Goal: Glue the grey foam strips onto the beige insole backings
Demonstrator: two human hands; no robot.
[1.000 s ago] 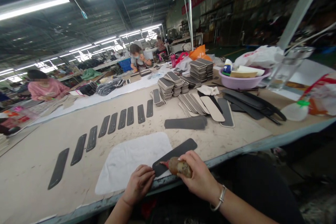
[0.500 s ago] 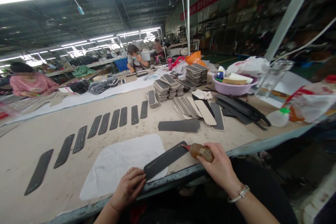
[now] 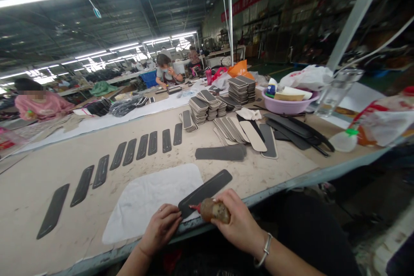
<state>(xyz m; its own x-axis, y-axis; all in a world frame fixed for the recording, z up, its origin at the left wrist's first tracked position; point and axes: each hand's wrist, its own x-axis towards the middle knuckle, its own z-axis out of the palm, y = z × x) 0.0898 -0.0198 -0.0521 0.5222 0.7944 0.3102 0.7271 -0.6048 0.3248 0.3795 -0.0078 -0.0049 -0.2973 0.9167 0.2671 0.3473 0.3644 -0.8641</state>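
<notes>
Near the table's front edge, my left hand (image 3: 163, 227) pinches the near end of a dark grey strip (image 3: 207, 188), which lies slanted, partly over a white cloth (image 3: 152, 200). My right hand (image 3: 237, 220) is wrapped round a brownish squeeze bottle (image 3: 214, 211). The bottle's red nozzle (image 3: 195, 208) points left, over the strip's near end close to my left fingers. Thin glossy lines show on several dark strips laid out in a slanting row, the nearest one (image 3: 53, 211) at the far left. Another grey strip (image 3: 220, 152) lies beyond the held one.
Stacks of grey pads (image 3: 198, 110) and fanned beige pieces (image 3: 229, 130) stand further back. To the right are a purple basin (image 3: 287, 104), black strips (image 3: 291, 131) and a white bottle with a green cap (image 3: 344, 141). A person in pink (image 3: 42, 105) sits at left.
My right hand has moved left and toward me with the bottle, bringing the nozzle from the strip's far end to its near end. My left hand stays at the near end.
</notes>
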